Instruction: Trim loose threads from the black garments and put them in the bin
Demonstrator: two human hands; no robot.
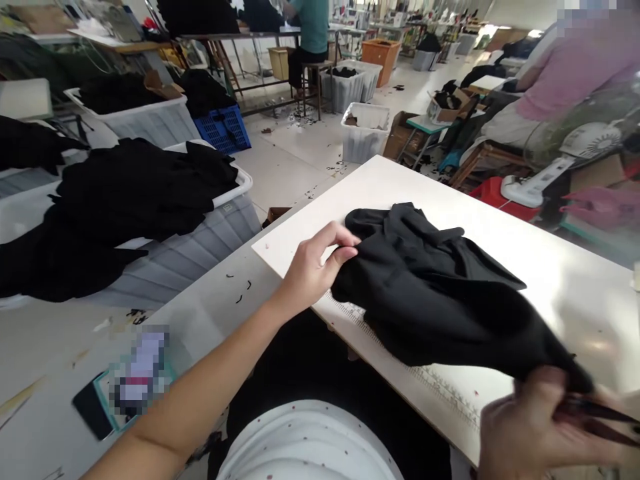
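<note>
Left hand (315,270): fingers curled narrow, gripping a soft black cloth garment (425,287).
Right hand (543,427): fingers closed on its far end and a blurred dark slim tool (600,417).
Garment: between my hands, on a white flat board (500,200).

Garment (425,287) on cutting board (500,220), crate (200,247) of cloth (135,187) to the left, phone (93,407) on bench (60,333) nearer

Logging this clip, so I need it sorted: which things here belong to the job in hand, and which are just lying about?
Job in hand: black cloth garment, gripped by the left hand and right hand; blurred dark pointed tool at the right hand; white ruler-edged table beneath them.

Lying about: white plastic bin of black cloth; blue crate; phone; electric fan.
</note>
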